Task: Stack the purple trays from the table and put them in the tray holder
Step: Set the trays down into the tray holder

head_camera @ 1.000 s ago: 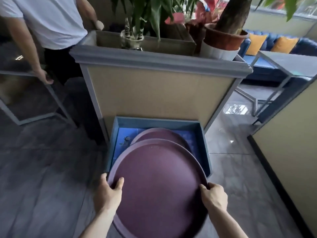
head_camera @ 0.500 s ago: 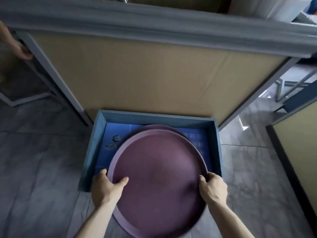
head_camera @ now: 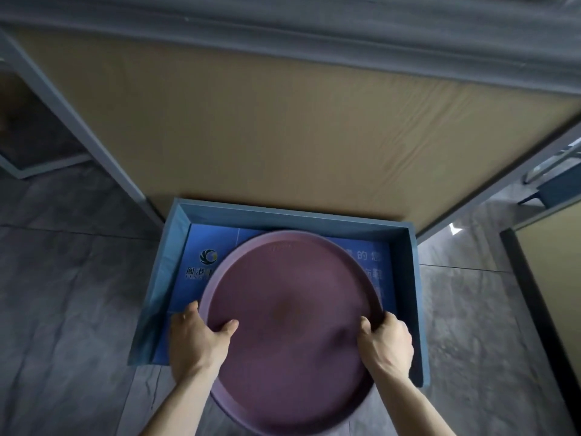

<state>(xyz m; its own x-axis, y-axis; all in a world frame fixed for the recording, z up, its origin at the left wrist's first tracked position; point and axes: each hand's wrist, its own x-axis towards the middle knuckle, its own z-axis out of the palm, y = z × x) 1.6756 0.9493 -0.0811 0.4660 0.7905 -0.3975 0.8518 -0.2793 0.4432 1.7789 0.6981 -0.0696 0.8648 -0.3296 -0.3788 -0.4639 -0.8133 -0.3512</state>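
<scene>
A large round purple tray (head_camera: 292, 316) is held level over the blue tray holder (head_camera: 404, 278), a low open box on the floor with a printed blue bottom. My left hand (head_camera: 196, 341) grips the tray's left rim, thumb on the inside. My right hand (head_camera: 388, 343) grips the right rim the same way. The tray's far edge lies inside the box, its near edge sticks out past the box's front. The purple tray lying in the box earlier is hidden under the held one.
The box stands against a tan panel (head_camera: 283, 130) with a grey ledge (head_camera: 283, 29) overhanging on top. Grey marble floor (head_camera: 63, 294) lies on both sides. A second tan partition with a black base (head_camera: 547, 278) rises at right.
The tray has moved forward and down over the box and now covers the tray lying inside. My head has dropped closer; the plants and the other person have left the view.
</scene>
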